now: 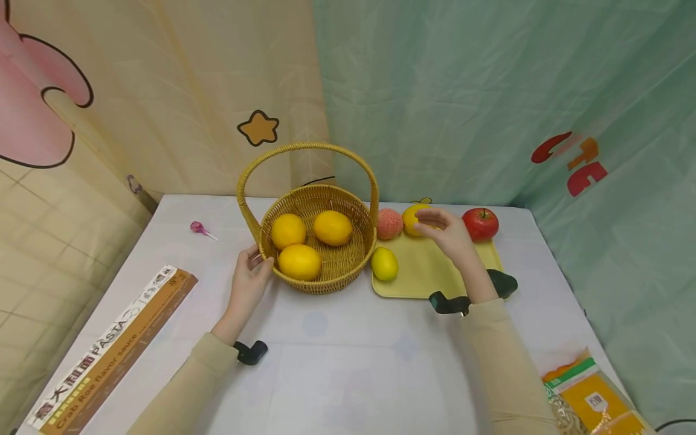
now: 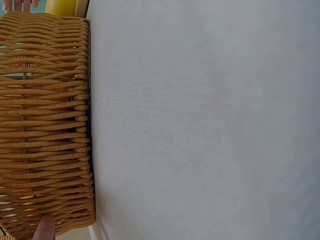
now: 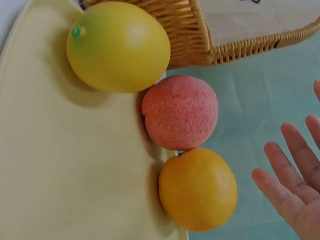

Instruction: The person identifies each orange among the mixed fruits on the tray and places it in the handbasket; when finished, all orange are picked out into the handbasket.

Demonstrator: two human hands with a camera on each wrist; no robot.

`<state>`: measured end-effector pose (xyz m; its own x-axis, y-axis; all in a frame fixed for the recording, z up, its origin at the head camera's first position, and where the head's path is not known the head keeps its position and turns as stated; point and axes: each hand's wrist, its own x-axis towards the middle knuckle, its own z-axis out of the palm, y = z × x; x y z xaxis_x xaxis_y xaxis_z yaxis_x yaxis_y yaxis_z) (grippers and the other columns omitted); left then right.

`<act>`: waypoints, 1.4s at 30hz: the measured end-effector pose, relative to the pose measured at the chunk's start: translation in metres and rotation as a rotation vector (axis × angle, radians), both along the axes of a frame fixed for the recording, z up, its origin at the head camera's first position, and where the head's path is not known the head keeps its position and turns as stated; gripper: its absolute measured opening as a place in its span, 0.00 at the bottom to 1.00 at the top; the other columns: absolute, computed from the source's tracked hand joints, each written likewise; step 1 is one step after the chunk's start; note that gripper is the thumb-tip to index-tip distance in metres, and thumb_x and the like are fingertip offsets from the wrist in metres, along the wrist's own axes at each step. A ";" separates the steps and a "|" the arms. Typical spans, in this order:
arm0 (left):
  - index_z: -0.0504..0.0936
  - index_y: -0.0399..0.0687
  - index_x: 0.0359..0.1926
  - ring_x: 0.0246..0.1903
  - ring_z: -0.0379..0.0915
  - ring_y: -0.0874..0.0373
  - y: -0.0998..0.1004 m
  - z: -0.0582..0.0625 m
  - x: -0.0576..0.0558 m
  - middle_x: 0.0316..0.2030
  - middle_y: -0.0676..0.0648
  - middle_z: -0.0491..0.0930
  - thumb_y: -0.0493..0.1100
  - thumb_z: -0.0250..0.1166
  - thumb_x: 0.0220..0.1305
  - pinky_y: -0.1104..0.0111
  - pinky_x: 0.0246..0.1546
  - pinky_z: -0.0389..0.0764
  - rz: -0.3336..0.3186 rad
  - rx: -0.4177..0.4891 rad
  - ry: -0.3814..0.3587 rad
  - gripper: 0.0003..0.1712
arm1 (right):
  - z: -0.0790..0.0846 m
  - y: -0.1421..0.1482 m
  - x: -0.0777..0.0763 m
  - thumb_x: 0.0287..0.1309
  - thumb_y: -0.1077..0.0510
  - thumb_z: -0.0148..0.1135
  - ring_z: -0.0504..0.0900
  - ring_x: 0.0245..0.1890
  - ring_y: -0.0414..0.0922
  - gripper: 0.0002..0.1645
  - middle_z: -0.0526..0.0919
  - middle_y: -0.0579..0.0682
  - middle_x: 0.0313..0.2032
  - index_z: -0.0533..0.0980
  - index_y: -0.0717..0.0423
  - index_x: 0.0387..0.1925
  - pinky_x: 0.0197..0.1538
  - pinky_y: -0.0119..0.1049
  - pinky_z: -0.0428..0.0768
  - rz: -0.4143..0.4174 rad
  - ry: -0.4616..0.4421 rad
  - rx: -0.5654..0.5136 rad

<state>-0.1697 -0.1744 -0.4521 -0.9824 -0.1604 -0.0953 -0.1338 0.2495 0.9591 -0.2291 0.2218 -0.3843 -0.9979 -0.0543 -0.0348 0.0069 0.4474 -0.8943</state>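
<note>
My left hand [image 1: 250, 281] holds the left side of a wicker basket [image 1: 348, 275] with a tall arched handle; in the left wrist view one fingertip [image 2: 45, 227] touches its woven wall. Inside lie three yellow fruits, a rounder one [image 1: 289, 231] and two longer ones [image 1: 333, 228]. My right hand [image 1: 448, 235], fingers extended and holding nothing, hovers over the back of a pale yellow tray [image 1: 429, 272]. Close by its fingers is an orange-yellow round fruit [image 3: 197, 190], beside a pink peach [image 3: 180, 112]. A yellow-green fruit [image 3: 118, 47] lies on the tray near the basket.
A red apple [image 1: 481, 224] sits at the tray's back right, a dark green avocado-like fruit [image 1: 502, 284] by the right wrist. At left are a wrapped lollipop [image 1: 201, 229] and a long pasta box [image 1: 114, 350]. An orange-green packet [image 1: 595, 396] lies front right. Curtains hang behind.
</note>
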 end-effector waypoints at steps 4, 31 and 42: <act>0.54 0.33 0.72 0.70 0.60 0.43 0.000 0.001 0.000 0.70 0.33 0.60 0.41 0.54 0.73 0.54 0.66 0.71 0.000 0.000 0.001 0.33 | 0.000 0.012 -0.005 0.64 0.49 0.64 0.72 0.64 0.54 0.30 0.76 0.59 0.62 0.72 0.59 0.62 0.70 0.50 0.70 -0.040 0.003 0.012; 0.54 0.34 0.72 0.69 0.61 0.44 -0.001 -0.001 -0.002 0.70 0.34 0.61 0.41 0.55 0.73 0.54 0.65 0.72 0.000 0.007 -0.003 0.33 | -0.027 0.022 -0.058 0.63 0.45 0.63 0.51 0.75 0.60 0.48 0.51 0.58 0.77 0.53 0.54 0.76 0.77 0.57 0.54 -0.024 -0.154 0.174; 0.55 0.34 0.71 0.69 0.62 0.44 0.000 0.000 0.000 0.69 0.34 0.62 0.40 0.55 0.73 0.56 0.65 0.74 0.004 0.001 0.003 0.32 | -0.048 0.025 -0.064 0.61 0.44 0.66 0.56 0.72 0.62 0.51 0.52 0.63 0.75 0.52 0.56 0.76 0.76 0.57 0.56 -0.021 -0.122 0.239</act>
